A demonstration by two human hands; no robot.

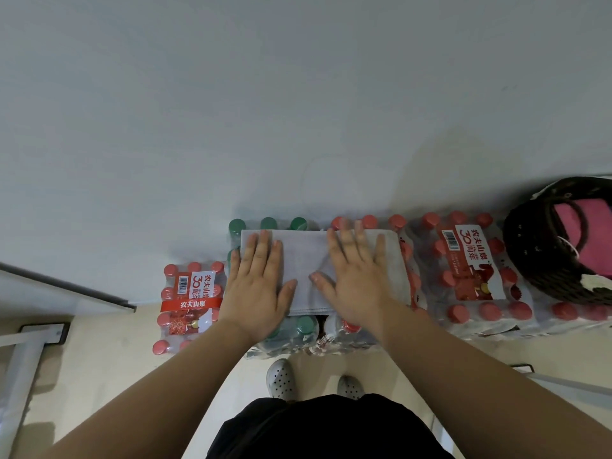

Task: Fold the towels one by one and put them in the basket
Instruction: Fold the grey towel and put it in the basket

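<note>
Both grips are released and flat, fingers straight, pressing down on the grey towel (304, 256). The left grip (260, 279) is on its left half and the right grip (356, 276) on its right half. The towel lies under them as a folded strip, spread over shrink-wrapped bottle packs (463, 270). It looks light, soft and limp, so it would likely sag if lifted by one corner; pinching both short ends seems safer. The basket (523, 250) stands well to the right of the right grip, with a pink towel (592, 233) inside.

Two towels (304, 260), one basket (530, 246), two hands (258, 286), at least four bottle packs (463, 260).
</note>
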